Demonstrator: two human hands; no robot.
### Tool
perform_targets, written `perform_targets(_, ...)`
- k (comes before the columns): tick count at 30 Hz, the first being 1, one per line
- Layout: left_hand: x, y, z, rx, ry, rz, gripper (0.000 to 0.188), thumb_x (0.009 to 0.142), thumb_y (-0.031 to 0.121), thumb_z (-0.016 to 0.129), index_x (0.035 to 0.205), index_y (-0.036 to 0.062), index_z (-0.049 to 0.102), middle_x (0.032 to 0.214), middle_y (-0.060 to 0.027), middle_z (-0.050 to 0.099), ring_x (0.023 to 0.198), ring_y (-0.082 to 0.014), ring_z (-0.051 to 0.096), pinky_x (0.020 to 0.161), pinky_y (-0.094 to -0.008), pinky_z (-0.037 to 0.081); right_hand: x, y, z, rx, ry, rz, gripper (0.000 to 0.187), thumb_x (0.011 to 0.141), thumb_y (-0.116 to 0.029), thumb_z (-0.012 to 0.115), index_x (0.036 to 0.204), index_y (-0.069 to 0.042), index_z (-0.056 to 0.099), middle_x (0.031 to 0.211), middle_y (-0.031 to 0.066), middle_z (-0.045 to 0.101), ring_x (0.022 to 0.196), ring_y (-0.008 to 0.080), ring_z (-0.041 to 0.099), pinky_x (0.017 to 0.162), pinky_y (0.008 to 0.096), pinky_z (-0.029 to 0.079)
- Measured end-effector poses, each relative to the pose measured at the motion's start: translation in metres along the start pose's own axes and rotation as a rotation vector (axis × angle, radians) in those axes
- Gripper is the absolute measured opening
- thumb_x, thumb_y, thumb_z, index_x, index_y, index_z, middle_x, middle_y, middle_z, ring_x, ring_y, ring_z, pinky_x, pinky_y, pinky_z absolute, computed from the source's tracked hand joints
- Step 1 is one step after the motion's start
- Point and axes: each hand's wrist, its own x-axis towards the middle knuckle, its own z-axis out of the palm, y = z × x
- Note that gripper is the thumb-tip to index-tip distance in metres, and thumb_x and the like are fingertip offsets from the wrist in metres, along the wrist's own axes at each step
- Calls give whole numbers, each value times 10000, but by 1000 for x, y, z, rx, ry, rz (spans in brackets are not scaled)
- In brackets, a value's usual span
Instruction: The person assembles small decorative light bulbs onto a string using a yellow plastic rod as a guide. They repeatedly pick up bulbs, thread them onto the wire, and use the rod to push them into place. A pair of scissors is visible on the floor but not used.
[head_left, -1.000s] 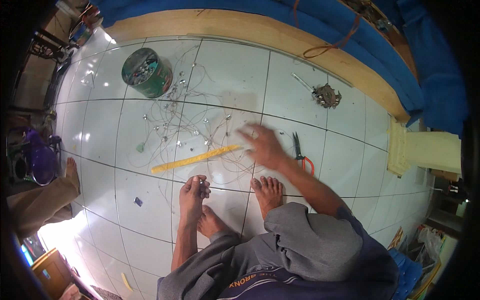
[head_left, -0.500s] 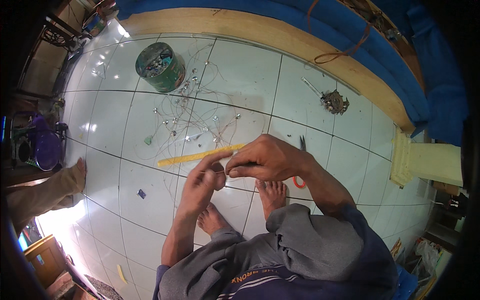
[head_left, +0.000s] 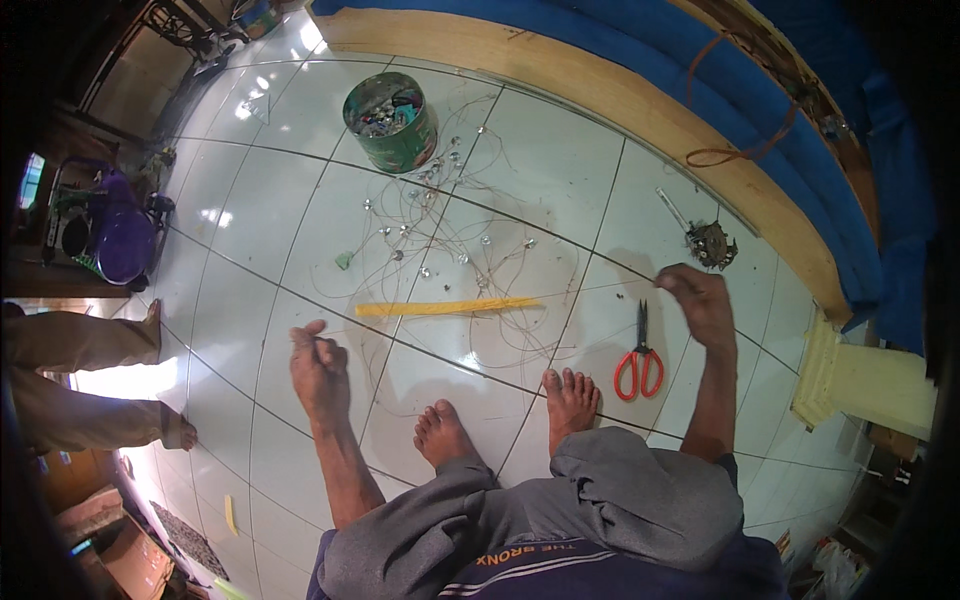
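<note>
My left hand (head_left: 320, 378) is raised over the floor tiles at left, fingers curled in a pinch. Far to the right, my right hand (head_left: 700, 305) pinches one end of a thin thread (head_left: 600, 289). The thread runs leftward toward my left hand, too fine to follow all the way. Beneath it lies a yellow strip (head_left: 440, 307). Scissors with red handles (head_left: 640, 362) rest just below my right hand, blades pointing away from me. Beyond the strip spreads a loose tangle of fine thread with several small shiny silvery pieces (head_left: 462, 258).
A green tin (head_left: 400, 145) full of small bits stands at the far side. A dark clump with a clear stick (head_left: 710, 243) lies at far right, near a wooden ledge (head_left: 600, 75). Another person's legs (head_left: 90, 385) stand at left. My bare feet (head_left: 445, 430) frame the near floor.
My hands, close together before, have moved wide apart, drawing the thread out between them. The scissors now show fully. The view has shifted, and the other person's second foot shows.
</note>
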Motion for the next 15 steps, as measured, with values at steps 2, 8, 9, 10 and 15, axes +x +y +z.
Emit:
perform_targets(2, 15, 18, -36, -61, 201, 59, 442, 1099, 421, 479, 1147, -11, 558, 583, 51, 423, 521, -70, 331, 508, -240, 287, -2, 16, -27, -109, 209, -20, 180, 1007, -169, 627, 990, -22, 731, 779, -9, 650, 723, 61, 549, 685, 238, 449)
perform_targets(8, -10, 30, -161, 348, 598, -132, 450, 1043, 434, 579, 1180, 8, 618, 628, 31, 459, 492, -57, 349, 429, -232, 259, 1, 29, -57, 165, 586, 86, 407, 1000, -416, 657, 774, -79, 616, 695, -20, 516, 569, 70, 425, 521, 257, 358)
perform_targets(9, -13, 20, -173, 374, 562, -191, 446, 1030, 415, 596, 1212, 9, 626, 644, 24, 476, 495, -57, 358, 422, -233, 265, 2, 25, -47, 174, 589, 235, 414, 991, -427, 670, 792, -67, 631, 702, -2, 525, 608, 92, 467, 578, 268, 389)
perform_targets(10, -15, 10, -180, 409, 544, -249, 449, 1016, 395, 613, 1245, 9, 635, 659, 16, 492, 498, -57, 366, 415, -234, 271, 1, 17, -39, 119, 498, 356, 378, 1010, -387, 653, 880, -34, 689, 743, 18, 594, 678, 125, 547, 657, 284, 449)
perform_targets(15, -29, -20, -141, 1575, 398, -209, 406, 988, 298, 610, 1246, -10, 671, 1018, -207, 750, 883, -349, 734, 794, -427, 540, 14, -29, 37, -226, 44, -41, 231, 1003, -242, 622, 1106, -75, 743, 924, 100, 748, 797, 212, 700, 763, 339, 542)
